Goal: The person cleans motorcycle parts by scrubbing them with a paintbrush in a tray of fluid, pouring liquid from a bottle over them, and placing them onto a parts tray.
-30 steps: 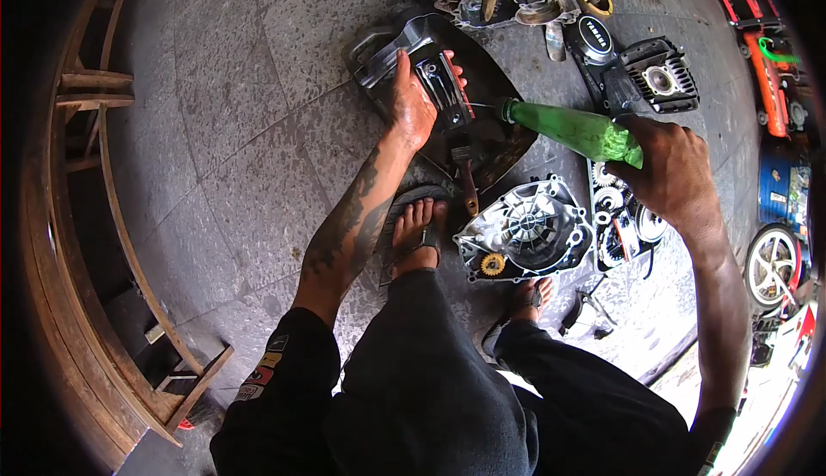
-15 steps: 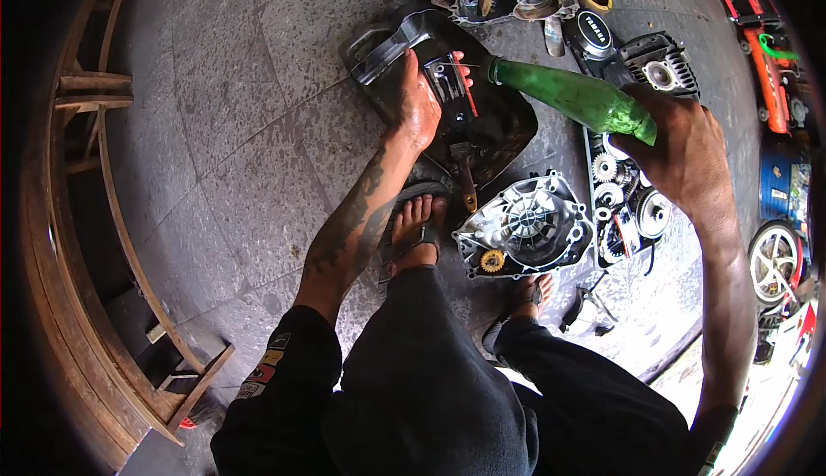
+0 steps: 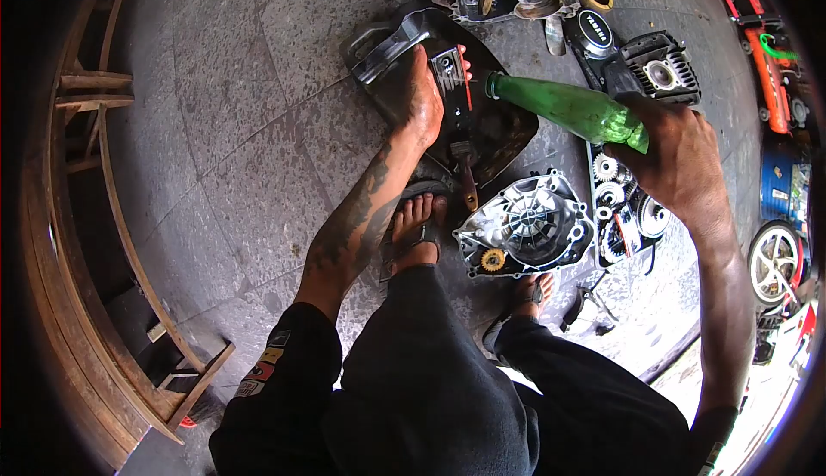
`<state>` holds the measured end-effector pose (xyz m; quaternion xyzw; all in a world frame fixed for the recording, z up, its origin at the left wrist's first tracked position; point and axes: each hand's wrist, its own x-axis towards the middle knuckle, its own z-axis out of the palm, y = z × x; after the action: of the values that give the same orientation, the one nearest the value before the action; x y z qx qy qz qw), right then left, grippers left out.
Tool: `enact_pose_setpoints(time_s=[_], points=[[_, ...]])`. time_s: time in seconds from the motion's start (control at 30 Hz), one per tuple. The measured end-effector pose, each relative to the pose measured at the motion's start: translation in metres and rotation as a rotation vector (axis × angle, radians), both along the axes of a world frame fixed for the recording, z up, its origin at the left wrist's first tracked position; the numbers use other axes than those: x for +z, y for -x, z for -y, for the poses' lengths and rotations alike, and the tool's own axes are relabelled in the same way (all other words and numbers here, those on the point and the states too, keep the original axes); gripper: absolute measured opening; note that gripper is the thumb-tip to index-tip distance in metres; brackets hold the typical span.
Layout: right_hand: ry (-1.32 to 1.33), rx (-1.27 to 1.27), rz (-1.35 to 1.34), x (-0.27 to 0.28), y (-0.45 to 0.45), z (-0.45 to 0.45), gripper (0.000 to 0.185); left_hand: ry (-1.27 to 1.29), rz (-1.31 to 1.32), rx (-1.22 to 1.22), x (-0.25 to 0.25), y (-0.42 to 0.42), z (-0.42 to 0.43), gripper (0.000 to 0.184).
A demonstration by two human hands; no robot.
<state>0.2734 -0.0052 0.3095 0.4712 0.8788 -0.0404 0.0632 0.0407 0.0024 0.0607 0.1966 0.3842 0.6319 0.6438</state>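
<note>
My left hand [image 3: 422,102] grips a small ribbed metal part [image 3: 449,71] with a red strip along one side; its exact kind I cannot tell. Beneath it lies a black pan [image 3: 508,136], and a paintbrush [image 3: 465,175] rests at the pan's near edge. Wrapped round the base of a green glass bottle [image 3: 559,102] is my right hand [image 3: 684,153]. The bottle lies nearly level, its mouth pointing left towards the metal part but apart from it. Close to my feet is an engine cover [image 3: 533,226] with a small brass-coloured gear in it.
Several gears [image 3: 607,194] sit right of the engine cover. Beyond them are a finned cylinder [image 3: 661,71], a round YAMAHA cover [image 3: 594,33] and an engine casing [image 3: 516,3]. Wooden framework [image 3: 95,102] stands along the left; a white wheel [image 3: 774,261] is at far right.
The bottle has dipped slightly at its mouth, and the thin line between it and the metal part no longer shows. The metal part has turned a little in my left hand.
</note>
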Motion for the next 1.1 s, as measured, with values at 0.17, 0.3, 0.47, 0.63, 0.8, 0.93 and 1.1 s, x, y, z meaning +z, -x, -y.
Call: enact_pose_setpoints(time_s=[0.17,0.3,0.47,0.63,0.8,0.93,1.1], points=[[0.029,-0.025,0.031,-0.006,-0.002,0.005,0.033,-0.033,0.101,-0.026,-0.004,0.008,-0.006,0.066],[0.049,-0.04,0.059,-0.006,-0.002,0.007,0.033,-0.034,0.139,-0.033,-0.003,0.013,-0.006,0.066],[0.032,-0.034,0.056,-0.016,-0.011,0.004,0.044,-0.029,0.353,-0.045,-0.007,0.022,-0.006,0.066],[0.037,-0.063,0.093,-0.011,-0.009,0.001,0.035,-0.047,0.493,-0.059,-0.013,0.028,-0.004,0.062],[0.018,-0.022,0.096,-0.013,-0.008,0.002,0.036,-0.074,0.488,-0.012,-0.018,0.026,-0.005,0.063],[0.032,-0.009,0.096,-0.016,-0.011,0.002,0.035,-0.082,0.555,0.011,-0.022,0.028,-0.006,0.065],[0.028,-0.016,0.081,-0.015,-0.006,0.004,0.035,-0.03,0.563,0.048,-0.024,0.029,-0.005,0.066]])
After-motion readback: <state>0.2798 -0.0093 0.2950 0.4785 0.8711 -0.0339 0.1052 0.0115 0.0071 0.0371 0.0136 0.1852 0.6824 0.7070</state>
